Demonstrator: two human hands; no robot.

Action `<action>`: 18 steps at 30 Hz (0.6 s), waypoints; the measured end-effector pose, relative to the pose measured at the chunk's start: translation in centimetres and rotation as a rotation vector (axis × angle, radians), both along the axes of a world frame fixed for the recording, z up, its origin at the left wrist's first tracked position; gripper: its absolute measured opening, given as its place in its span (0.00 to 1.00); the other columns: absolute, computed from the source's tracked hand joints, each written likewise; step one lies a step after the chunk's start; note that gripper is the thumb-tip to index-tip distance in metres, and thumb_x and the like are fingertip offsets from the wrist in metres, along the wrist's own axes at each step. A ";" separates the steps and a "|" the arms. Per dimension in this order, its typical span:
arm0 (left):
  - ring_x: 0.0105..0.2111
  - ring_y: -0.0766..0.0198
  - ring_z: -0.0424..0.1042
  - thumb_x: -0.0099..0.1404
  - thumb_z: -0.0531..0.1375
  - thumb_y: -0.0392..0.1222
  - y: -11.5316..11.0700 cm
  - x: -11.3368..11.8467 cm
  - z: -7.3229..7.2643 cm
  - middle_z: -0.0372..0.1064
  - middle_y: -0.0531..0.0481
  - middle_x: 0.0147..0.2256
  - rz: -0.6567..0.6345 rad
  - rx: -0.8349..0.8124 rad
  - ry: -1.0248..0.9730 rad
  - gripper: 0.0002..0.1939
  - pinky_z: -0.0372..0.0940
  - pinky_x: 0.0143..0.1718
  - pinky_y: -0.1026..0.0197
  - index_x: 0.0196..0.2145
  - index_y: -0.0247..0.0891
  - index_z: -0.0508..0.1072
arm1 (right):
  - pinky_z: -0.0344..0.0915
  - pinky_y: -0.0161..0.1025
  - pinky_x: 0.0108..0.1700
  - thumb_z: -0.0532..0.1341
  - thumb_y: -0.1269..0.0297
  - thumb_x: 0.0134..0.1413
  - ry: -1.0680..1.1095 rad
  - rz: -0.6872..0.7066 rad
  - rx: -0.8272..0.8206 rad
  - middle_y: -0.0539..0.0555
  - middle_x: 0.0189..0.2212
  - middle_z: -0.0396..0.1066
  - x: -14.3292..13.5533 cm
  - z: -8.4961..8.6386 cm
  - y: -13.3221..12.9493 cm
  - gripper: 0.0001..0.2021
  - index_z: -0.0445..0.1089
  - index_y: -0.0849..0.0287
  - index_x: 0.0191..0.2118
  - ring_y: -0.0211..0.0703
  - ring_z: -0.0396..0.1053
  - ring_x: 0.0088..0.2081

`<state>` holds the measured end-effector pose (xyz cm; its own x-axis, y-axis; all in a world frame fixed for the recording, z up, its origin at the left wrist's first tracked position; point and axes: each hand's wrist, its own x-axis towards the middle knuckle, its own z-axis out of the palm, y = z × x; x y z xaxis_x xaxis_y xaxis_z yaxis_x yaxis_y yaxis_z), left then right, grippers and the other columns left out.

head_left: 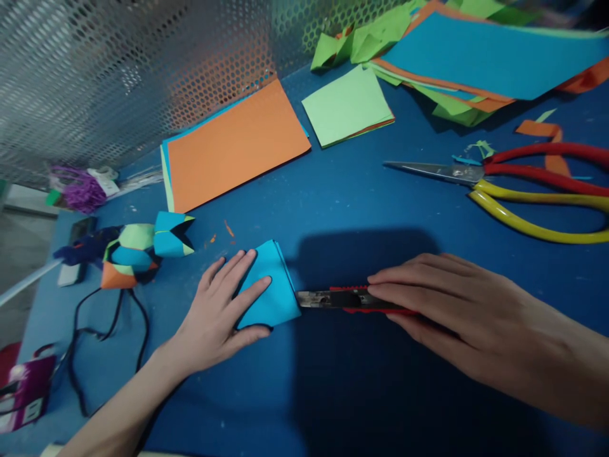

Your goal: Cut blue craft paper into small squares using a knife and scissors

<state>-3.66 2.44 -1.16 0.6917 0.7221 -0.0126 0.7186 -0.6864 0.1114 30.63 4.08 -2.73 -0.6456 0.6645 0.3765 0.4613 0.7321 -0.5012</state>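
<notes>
A folded blue paper [273, 285] lies on the blue table [228, 393] near the middle of the view. My left hand [223, 308] rests flat on its left part, fingers spread, pressing it against the table. From the right, my right hand [447, 311] grips a red and black utility knife [354, 298] by its handle, fingers closed round it. The knife's metal blade end points left and meets the right edge of the folded paper. The fingertips under the handle are partly hidden.
Orange sheets [238, 146], a light green stack [347, 108] and a large blue sheet [490, 54] lie at the back. Scissors [476, 174] are at the right. A paper model [136, 254], black cord [71, 355] and purple box [35, 390] are at the left. Perforated metal [143, 70] stands behind.
</notes>
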 end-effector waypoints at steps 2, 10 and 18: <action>0.67 0.39 0.48 0.68 0.55 0.54 0.0 0.1 -0.1 0.40 0.36 0.69 0.000 0.005 0.003 0.37 0.48 0.62 0.35 0.69 0.47 0.44 | 0.70 0.44 0.41 0.53 0.73 0.63 0.017 0.001 -0.014 0.56 0.42 0.76 -0.2 -0.2 0.0 0.13 0.72 0.59 0.47 0.45 0.73 0.40; 0.67 0.39 0.45 0.71 0.50 0.55 0.0 -0.1 0.0 0.39 0.38 0.70 -0.016 -0.024 0.054 0.31 0.46 0.62 0.35 0.68 0.48 0.50 | 0.70 0.45 0.43 0.53 0.74 0.64 -0.005 0.048 -0.020 0.56 0.44 0.77 0.1 -0.6 0.1 0.13 0.71 0.58 0.48 0.45 0.72 0.43; 0.66 0.47 0.50 0.73 0.50 0.43 1.9 -0.3 0.4 0.51 0.43 0.66 -0.058 -0.031 -0.024 0.18 0.49 0.63 0.37 0.58 0.49 0.66 | 0.70 0.46 0.43 0.53 0.75 0.63 -0.039 0.063 0.040 0.56 0.45 0.76 0.3 -0.8 0.1 0.13 0.70 0.60 0.49 0.47 0.71 0.44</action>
<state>-3.99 4.37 -0.73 0.7329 0.6801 -0.0175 0.6744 -0.7229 0.1503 30.94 4.22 -3.54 -0.7005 0.6067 0.3758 0.4323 0.7797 -0.4531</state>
